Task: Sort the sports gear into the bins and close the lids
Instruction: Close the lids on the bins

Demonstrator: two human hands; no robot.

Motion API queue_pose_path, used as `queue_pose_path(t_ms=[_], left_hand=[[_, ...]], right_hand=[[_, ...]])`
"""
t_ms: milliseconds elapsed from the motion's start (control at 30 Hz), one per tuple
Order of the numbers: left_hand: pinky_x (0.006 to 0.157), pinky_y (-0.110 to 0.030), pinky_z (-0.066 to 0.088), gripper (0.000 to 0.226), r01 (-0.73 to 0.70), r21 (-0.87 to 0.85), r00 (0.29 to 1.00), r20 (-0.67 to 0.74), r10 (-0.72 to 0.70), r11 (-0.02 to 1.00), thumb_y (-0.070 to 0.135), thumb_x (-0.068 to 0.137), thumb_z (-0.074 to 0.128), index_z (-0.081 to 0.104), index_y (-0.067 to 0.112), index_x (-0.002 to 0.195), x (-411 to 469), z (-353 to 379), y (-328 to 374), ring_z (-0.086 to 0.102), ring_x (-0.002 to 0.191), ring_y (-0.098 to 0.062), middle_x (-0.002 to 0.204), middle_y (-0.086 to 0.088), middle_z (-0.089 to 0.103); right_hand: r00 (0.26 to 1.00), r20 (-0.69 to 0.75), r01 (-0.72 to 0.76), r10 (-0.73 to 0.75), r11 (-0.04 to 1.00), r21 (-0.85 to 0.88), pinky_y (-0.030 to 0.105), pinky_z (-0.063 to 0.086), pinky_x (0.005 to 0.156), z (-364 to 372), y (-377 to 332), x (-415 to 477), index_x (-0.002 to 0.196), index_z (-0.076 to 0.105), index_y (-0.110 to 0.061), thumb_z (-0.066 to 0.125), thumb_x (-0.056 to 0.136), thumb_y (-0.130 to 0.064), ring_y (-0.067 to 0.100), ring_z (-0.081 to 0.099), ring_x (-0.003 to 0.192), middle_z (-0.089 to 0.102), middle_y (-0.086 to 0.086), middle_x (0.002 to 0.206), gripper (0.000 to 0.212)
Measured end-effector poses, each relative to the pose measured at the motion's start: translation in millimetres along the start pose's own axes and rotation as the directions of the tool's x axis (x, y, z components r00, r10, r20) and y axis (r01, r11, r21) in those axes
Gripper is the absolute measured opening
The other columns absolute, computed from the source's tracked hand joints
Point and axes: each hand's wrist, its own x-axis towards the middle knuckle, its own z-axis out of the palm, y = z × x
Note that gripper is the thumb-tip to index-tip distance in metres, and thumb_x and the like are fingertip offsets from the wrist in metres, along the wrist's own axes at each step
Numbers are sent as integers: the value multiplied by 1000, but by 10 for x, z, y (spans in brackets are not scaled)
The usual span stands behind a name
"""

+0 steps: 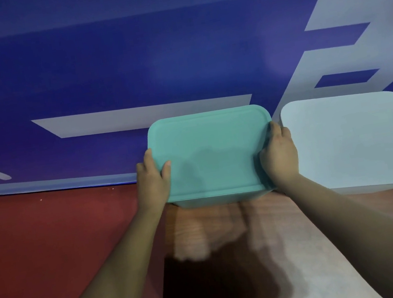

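Observation:
A teal bin with its teal lid (211, 151) on top stands at the far end of a wooden table (227, 226). My left hand (153, 180) grips the lid's left edge, thumb on top and fingers curled down the side. At the lid's right edge my right hand (279, 155) holds it the same way. Beside it on the right stands a pale blue bin with its lid (352, 140) on. The contents of both bins are hidden; no sports gear is in view.
A blue wall banner with grey shapes (127, 69) runs behind the bins. Red floor (52, 247) lies left of the table. A dark shadow falls on the table's near part.

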Motion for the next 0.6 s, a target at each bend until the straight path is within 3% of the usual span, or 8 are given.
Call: queue_pose_path(t_ms=[100,267,333,467,600], left_hand=[[96,-42,39,63,39,-28,999,27,-38,999,30,93,60,32,9,146,-1,-70,-57,46,118,-40,128,-26,46],[97,-44,39,69,43,-5,996,83,-42,999,35,90,62,28,13,146,140,-95,-13,47,119,-40,131,-22,46],[97,-46,41,71,55,9,996,77,-55,998,39,89,62,26,14,145,224,-75,43,47,118,-41,130,-20,45],[94,-48,43,73,-2,72,999,52,-2,997,42,90,58,25,11,147,370,-19,133,45,120,-38,134,-16,41],[86,-47,46,76,-26,106,996,85,16,994,48,91,55,18,17,150,546,0,175,47,117,-35,130,-13,41]], right_hand=[[1000,-12,-17,17,1000,-24,44,45,82,48,-28,-67,123,46,-4,42,74,-1,42,49,101,50,22,117,48],[996,37,-77,76,997,30,44,42,74,55,-38,88,109,43,-1,37,73,1,42,49,92,48,22,112,36],[995,45,-96,93,993,69,40,41,75,77,-44,163,114,41,-2,34,77,1,42,50,96,47,21,115,38],[1000,8,13,-13,1000,-15,47,46,93,141,8,133,135,35,-9,31,84,-7,40,48,110,45,17,126,51],[997,66,-34,39,996,-80,46,44,93,170,16,320,144,28,-4,29,102,-23,40,47,116,47,22,130,46]])
